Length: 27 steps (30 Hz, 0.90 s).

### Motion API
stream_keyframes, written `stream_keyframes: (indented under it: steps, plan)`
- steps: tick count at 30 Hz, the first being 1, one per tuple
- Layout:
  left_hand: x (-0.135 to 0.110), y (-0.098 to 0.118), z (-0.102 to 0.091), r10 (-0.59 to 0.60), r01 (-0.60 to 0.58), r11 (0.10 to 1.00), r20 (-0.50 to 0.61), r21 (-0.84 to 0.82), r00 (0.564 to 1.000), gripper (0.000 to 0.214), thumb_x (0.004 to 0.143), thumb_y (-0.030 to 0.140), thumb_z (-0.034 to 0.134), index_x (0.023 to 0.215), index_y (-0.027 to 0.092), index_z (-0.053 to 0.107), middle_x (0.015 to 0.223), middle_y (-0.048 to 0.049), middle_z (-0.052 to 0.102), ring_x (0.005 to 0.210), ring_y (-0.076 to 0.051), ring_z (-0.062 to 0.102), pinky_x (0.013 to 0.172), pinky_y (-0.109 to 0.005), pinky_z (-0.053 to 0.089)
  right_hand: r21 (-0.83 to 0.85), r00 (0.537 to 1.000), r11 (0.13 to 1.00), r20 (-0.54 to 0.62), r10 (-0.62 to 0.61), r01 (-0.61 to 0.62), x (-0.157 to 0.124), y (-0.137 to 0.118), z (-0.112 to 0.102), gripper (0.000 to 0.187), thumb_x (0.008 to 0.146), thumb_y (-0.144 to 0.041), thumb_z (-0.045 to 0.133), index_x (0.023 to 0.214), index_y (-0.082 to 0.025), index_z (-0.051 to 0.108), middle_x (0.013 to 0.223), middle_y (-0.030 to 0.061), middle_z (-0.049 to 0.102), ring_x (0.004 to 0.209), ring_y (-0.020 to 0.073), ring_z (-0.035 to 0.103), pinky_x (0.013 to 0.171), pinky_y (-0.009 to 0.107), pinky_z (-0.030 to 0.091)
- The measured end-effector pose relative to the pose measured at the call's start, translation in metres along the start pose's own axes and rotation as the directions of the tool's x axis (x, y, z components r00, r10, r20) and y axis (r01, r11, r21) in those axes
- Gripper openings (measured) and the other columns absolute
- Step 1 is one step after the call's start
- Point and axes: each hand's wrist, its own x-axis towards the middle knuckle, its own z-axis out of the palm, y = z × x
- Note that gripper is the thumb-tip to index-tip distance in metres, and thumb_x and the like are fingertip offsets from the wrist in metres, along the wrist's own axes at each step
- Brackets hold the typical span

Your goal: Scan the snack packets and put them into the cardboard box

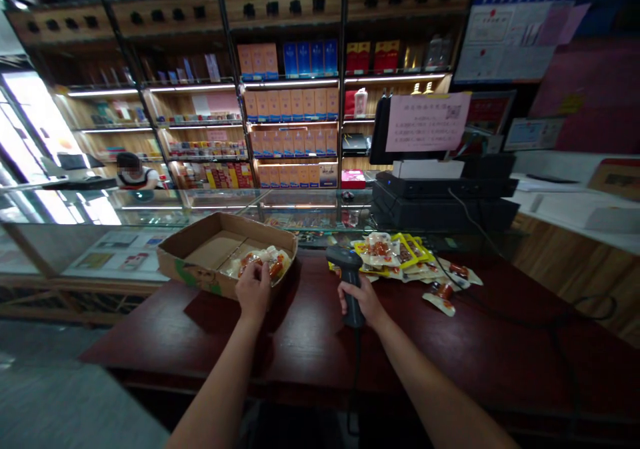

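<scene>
A shallow cardboard box (190,269) sits at the left of the dark red table, with clear snack packets (277,262) of reddish-brown food in its right end. Reaching over the near rim, my left hand (253,287) has its fingers pinched together on one of these packets; the fingertips are partly hidden. My right hand (364,300) is wrapped round the handle of a black barcode scanner (345,259), held upright above the table, its head pointing away. Just beyond and right of it lies a pile of snack packets (380,249), some yellow-edged. One loose packet (440,297) lies nearer.
A dark cash-register terminal (440,195) with a pink notice (427,122) stands behind the pile. Its cable (545,322) runs across the table's right side. Glass display counters (120,249) and stocked shelves (293,105) lie beyond. A person (135,172) is at the far left.
</scene>
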Motion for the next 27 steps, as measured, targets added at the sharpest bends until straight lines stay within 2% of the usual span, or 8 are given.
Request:
stream_keyframes:
  steps: [10,14,16,17,20,22,24,27]
  plan:
    - [0.003,0.019,0.03,0.033,-0.035,0.988,-0.012,-0.152,0.999,0.027,0.079,0.038,0.05,0.059,0.019,0.046,0.057,0.0016,0.047,0.057,-0.012,0.043,0.062,-0.024,0.034,0.032,0.991,0.999,-0.126,-0.033,0.037,0.005,-0.005,-0.048,0.03,0.066,-0.035,0.067,0.086,-0.017,0.054,0.053,-0.0049,0.056,0.035,0.0092,0.048,0.033,0.022,0.044]
    - [-0.017,0.049,0.057,0.097,-0.016,0.933,0.211,-0.358,0.973,0.029,0.075,0.041,0.054,0.057,0.02,0.047,0.055,0.0018,0.047,0.056,-0.012,0.043,0.062,-0.023,0.037,0.005,0.984,0.999,-0.173,-0.044,0.045,0.008,-0.003,-0.068,0.024,0.068,-0.036,0.065,0.074,-0.016,0.053,0.051,-0.0038,0.055,0.035,0.0088,0.047,0.034,0.022,0.044]
    - [-0.026,0.063,0.084,0.008,0.178,0.904,0.43,-0.389,0.903,0.032,0.074,0.044,0.056,0.054,0.019,0.048,0.051,0.0015,0.047,0.052,-0.011,0.044,0.055,-0.022,0.036,0.011,0.981,0.999,-0.187,-0.051,0.054,0.007,-0.001,-0.074,0.026,0.067,-0.037,0.066,0.08,-0.016,0.055,0.051,-0.0044,0.055,0.035,0.0091,0.047,0.034,0.023,0.044]
    - [-0.029,0.069,0.099,-0.082,0.336,0.869,0.564,-0.363,0.822,0.035,0.073,0.045,0.056,0.052,0.019,0.048,0.048,0.0007,0.048,0.047,-0.011,0.044,0.05,-0.022,0.034,0.011,0.98,0.998,-0.192,-0.051,0.054,0.007,0.001,-0.076,0.028,0.066,-0.036,0.066,0.083,-0.017,0.055,0.052,-0.0045,0.055,0.035,0.0093,0.048,0.034,0.023,0.044]
    - [-0.037,0.082,0.142,-0.339,0.794,0.588,0.844,-0.155,0.416,0.04,0.076,0.048,0.052,0.053,0.015,0.052,0.045,-0.0047,0.053,0.036,-0.01,0.042,0.037,-0.019,0.026,-0.018,0.982,0.999,-0.186,-0.036,0.034,0.006,0.003,-0.079,0.029,0.066,-0.036,0.067,0.084,-0.017,0.055,0.052,-0.004,0.056,0.034,0.0094,0.048,0.034,0.023,0.043]
    - [-0.04,0.088,0.166,-0.406,0.908,0.406,0.871,-0.099,0.277,0.039,0.077,0.045,0.053,0.056,0.013,0.053,0.049,-0.008,0.057,0.034,-0.009,0.043,0.034,-0.017,0.023,-0.037,0.985,0.999,-0.169,-0.028,0.022,0.006,0.005,-0.079,0.027,0.067,-0.036,0.066,0.08,-0.016,0.054,0.052,-0.0032,0.057,0.034,0.0093,0.049,0.034,0.022,0.043]
    - [-0.043,0.093,0.182,-0.443,0.927,0.346,0.846,-0.144,0.297,0.032,0.075,0.038,0.058,0.057,0.012,0.052,0.051,-0.008,0.057,0.035,-0.008,0.044,0.033,-0.016,0.022,-0.032,0.987,0.999,-0.157,-0.021,0.016,0.007,0.006,-0.079,0.028,0.067,-0.037,0.066,0.081,-0.016,0.054,0.053,-0.0031,0.057,0.034,0.0094,0.049,0.034,0.023,0.044]
    - [-0.046,0.097,0.193,-0.471,0.888,0.385,0.774,-0.251,0.423,0.025,0.071,0.026,0.063,0.054,0.014,0.048,0.046,-0.0023,0.05,0.034,-0.008,0.041,0.033,-0.017,0.023,0.007,0.987,1.0,-0.162,-0.015,0.017,0.008,0.007,-0.079,0.036,0.066,-0.036,0.067,0.092,-0.016,0.052,0.054,-0.0049,0.056,0.035,0.0097,0.049,0.034,0.023,0.045]
